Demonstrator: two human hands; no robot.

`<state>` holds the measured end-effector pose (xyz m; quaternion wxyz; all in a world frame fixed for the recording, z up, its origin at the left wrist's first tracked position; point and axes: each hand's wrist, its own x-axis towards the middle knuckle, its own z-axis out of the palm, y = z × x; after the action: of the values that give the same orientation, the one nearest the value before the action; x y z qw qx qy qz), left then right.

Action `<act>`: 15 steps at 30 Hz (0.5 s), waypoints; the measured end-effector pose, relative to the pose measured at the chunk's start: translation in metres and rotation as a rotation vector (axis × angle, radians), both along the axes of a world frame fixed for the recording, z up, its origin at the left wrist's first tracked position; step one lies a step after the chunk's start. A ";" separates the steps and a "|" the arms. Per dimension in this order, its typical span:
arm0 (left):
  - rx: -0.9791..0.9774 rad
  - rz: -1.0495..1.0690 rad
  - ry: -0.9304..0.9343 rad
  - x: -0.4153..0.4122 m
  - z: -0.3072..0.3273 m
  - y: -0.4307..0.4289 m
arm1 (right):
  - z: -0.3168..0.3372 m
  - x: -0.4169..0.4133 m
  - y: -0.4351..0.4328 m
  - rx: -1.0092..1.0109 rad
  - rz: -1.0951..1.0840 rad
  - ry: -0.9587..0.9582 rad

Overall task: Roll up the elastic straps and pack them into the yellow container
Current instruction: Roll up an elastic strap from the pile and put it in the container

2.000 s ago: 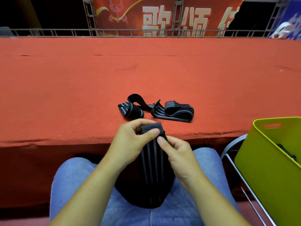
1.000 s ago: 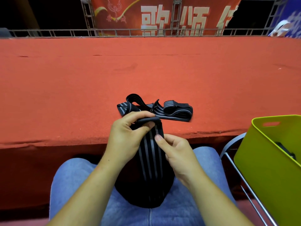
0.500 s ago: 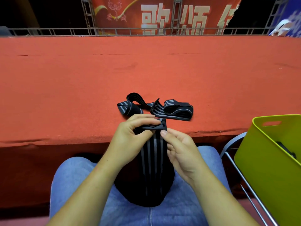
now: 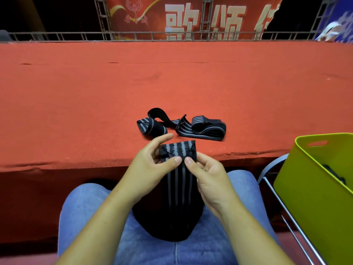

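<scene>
A black elastic strap with grey stripes (image 4: 178,180) hangs from my hands down into my lap, its top end folded over into a small roll. My left hand (image 4: 150,167) pinches the roll's left side, thumb in front and fingers behind. My right hand (image 4: 208,173) pinches its right side with thumb and fingers. More loose striped straps (image 4: 202,129) lie tangled on the red table just beyond my hands. The yellow container (image 4: 305,180) stands at my right, with something dark partly visible inside.
The red carpeted table (image 4: 95,104) stretches wide ahead of me, its front edge just beyond my knees. A metal chair frame (image 4: 273,180) holds the container. A metal railing (image 4: 172,35) and a red banner run along the far side.
The strap's top end has been turned over several times into a thicker roll. Both hands shifted their grip on it, with my left fingers now behind the roll.
</scene>
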<state>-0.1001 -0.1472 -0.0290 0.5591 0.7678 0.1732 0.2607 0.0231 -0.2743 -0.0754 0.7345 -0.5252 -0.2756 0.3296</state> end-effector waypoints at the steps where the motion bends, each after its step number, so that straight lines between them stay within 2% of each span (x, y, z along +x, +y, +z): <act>1: -0.007 0.007 0.008 0.000 -0.003 0.000 | -0.002 -0.001 0.000 -0.004 -0.004 -0.004; 9: -0.002 0.099 -0.001 -0.003 -0.014 -0.002 | -0.013 -0.007 -0.001 -0.177 -0.022 0.032; 15: 0.056 0.112 -0.010 -0.002 -0.017 -0.002 | -0.012 -0.007 -0.002 -0.175 0.008 0.053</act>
<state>-0.1018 -0.1495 -0.0461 0.5228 0.7708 0.2058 0.3001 0.0158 -0.2761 -0.0875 0.6916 -0.5775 -0.2280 0.3691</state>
